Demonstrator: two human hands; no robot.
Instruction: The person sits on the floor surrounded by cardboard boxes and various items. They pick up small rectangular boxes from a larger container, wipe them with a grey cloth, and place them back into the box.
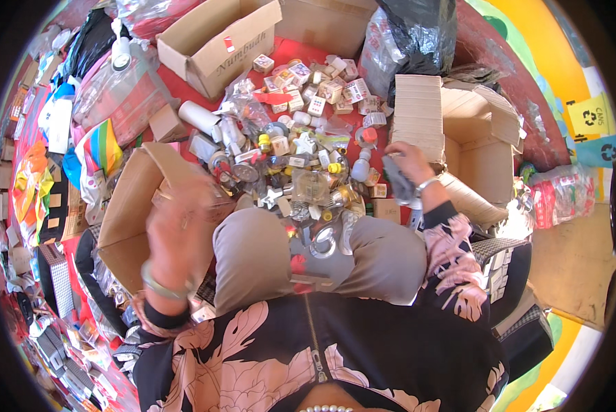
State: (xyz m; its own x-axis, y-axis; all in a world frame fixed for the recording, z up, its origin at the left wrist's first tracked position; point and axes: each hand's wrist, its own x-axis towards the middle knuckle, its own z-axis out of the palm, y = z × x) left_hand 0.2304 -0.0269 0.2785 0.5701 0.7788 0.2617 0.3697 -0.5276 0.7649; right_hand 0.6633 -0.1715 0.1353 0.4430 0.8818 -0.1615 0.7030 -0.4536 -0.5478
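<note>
Blurred left hand [177, 226] above a cardboard box [126, 220], fingers' state unclear; right hand [407, 172] clamps a grey, half-hidden object [397, 184].

Setting: informal sorting or recycling workspace, floor level. Evidence: red floor mat [301, 51] heaped with a mixed pile of small bottles, caps and little cartons [301, 144]; several open cardboard boxes [218, 41] around it; black plastic sack [417, 31] and clear bags of packaging [122, 89]; flattened cartons stacked along the left edge [6, 172]; yellow and blue recycling-symbol signs [593, 117] at right.
</note>
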